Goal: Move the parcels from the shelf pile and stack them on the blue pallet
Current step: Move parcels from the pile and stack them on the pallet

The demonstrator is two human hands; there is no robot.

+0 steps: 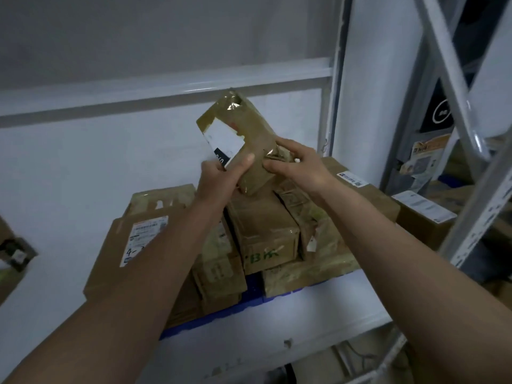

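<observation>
A long brown taped parcel (243,134) with a white label stands tilted above the stack, its top leaning to the far left. My left hand (219,178) grips its lower left side, thumb across the front. My right hand (296,164) grips its lower right end. Below them several brown cardboard parcels (266,231) lie stacked on the blue pallet (249,297), whose edge shows under the stack. A flat box with a white shipping label (144,236) lies at the stack's left, partly hidden by my left forearm.
A white wall with a horizontal rail runs behind the pallet. A grey metal shelf frame (471,151) stands on the right, with more labelled boxes (424,214) on its shelf. A small dark object (16,253) is at the left edge.
</observation>
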